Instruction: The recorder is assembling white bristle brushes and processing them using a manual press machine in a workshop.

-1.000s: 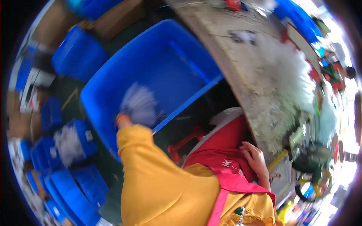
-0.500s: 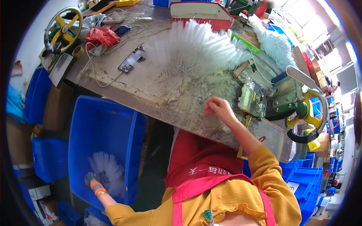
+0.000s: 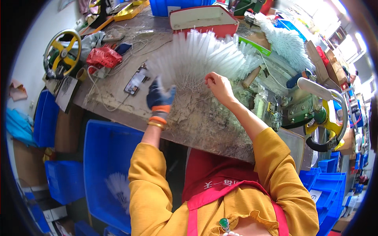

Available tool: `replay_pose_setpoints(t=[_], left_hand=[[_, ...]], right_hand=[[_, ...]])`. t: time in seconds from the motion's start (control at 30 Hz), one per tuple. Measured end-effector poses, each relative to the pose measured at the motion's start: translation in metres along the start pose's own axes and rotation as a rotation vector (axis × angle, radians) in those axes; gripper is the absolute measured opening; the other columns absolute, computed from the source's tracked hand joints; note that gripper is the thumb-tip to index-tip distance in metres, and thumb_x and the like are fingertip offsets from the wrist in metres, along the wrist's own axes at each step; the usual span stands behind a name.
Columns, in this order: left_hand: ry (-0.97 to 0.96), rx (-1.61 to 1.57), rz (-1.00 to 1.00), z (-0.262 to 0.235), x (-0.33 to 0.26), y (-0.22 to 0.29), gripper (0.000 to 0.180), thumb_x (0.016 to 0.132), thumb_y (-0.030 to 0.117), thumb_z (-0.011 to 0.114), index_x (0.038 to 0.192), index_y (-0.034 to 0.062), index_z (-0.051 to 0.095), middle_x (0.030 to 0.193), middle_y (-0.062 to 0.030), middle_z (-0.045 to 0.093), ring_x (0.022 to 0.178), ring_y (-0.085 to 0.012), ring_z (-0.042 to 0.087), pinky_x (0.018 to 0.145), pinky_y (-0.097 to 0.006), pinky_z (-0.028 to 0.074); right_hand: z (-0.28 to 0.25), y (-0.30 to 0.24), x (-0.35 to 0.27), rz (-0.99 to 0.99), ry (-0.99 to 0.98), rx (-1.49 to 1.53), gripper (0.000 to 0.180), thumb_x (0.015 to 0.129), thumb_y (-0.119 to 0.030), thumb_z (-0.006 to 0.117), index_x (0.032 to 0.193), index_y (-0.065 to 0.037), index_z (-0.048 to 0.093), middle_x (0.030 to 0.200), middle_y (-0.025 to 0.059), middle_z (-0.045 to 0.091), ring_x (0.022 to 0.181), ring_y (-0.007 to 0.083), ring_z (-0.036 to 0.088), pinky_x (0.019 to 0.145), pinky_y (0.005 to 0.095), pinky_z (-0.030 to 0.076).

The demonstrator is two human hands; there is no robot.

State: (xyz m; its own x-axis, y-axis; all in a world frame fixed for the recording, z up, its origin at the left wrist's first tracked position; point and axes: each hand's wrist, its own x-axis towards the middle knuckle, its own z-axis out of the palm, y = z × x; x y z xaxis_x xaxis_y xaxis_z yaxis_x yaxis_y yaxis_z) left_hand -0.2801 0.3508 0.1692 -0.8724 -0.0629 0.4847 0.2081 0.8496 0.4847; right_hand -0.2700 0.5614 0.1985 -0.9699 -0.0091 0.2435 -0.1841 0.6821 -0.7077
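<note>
Blue plastic bin (image 3: pixel 106 157) held white bristly tufts (image 3: pixel 118 188), gloved left hand (image 3: pixel 159 98) open — bare right hand (image 3: pixel 218 86) pinching fanned translucent bristles (image 3: pixel 201 59), gritty worn workbench (image 3: pixel 118 98).

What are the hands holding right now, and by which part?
Right hand pinches the wire stems at the base of the fan of white bristle brushes on the workbench. Gloved left hand reaches into the same pile; blur hides whether it grips.
</note>
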Motion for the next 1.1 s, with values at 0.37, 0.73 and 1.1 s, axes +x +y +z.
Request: replay_pose_setpoints(t=[0.37,0.73,1.1], left_hand=[[-0.299,0.207,0.017,0.055,0.045,0.086,0.103,0.049,0.041,0.073,0.127,0.0056,0.017,0.114,-0.0187,0.044,0.095,-0.0319,0.05,0.08,-0.039,0.039],[-0.257,0.071,-0.162,0.048,0.056,0.087,0.074,0.055,0.034,0.07,0.114,0.0024,0.038,0.089,-0.0186,0.057,0.081,-0.0303,0.057,0.069,-0.037,0.045],[-0.518,-0.025,0.201,0.024,0.007,0.103,0.054,0.069,0.034,0.058,0.113,0.0086,0.041,0.091,-0.0152,0.056,0.081,-0.0287,0.056,0.063,-0.032,0.044]], right_hand=[[0.0,0.022,-0.052,0.387,0.045,0.338,0.018,0.075,-0.01,0.044,0.089,-0.002,0.053,0.071,0.0059,0.06,0.062,0.0144,0.058,0.059,0.0268,0.044],[0.013,0.039,0.008,0.701,0.256,0.858,0.045,0.071,-0.024,0.059,0.102,0.005,0.042,0.095,0.0158,0.051,0.086,0.0215,0.05,0.073,0.0299,0.041],[0.012,0.006,0.022,0.76,0.089,1.194,0.057,0.059,-0.023,0.071,0.095,0.012,0.044,0.084,0.0166,0.054,0.075,0.0249,0.055,0.064,0.0337,0.046]])
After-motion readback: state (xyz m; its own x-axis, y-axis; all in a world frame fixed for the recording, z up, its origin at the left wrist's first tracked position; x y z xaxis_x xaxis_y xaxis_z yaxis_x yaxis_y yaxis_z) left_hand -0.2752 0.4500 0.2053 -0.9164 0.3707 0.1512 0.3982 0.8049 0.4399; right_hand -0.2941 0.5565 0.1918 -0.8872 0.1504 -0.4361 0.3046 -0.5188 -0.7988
